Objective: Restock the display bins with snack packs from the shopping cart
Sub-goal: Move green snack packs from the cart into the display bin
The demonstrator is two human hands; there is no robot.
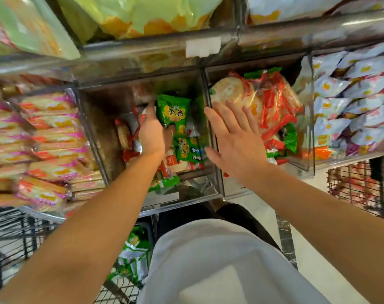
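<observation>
Green snack packs (132,257) remained in the black wire shopping cart (15,233). In the clear acrylic centre bin (143,88), the left hand (150,134) clamped a green pack (172,110); the right hand (232,137) hovered, fingers spread. Recommended: lay it flat, label upward.

I am standing before a clear-walled display shelf (160,53) whose lower tier is holding four bins side by side. The middle bin (103,132) is carrying green snack packs (173,110) over a few red-wrapped ones. The bin to its right (305,163) is holding round rice crackers in red wrappers (272,102). At far left, pink-trimmed cracker packs (53,132) are lying in stacked rows; at far right, pale blue packets (349,95) are piling up. Large yellow-green bags (143,16) are sitting on the tier above.
</observation>
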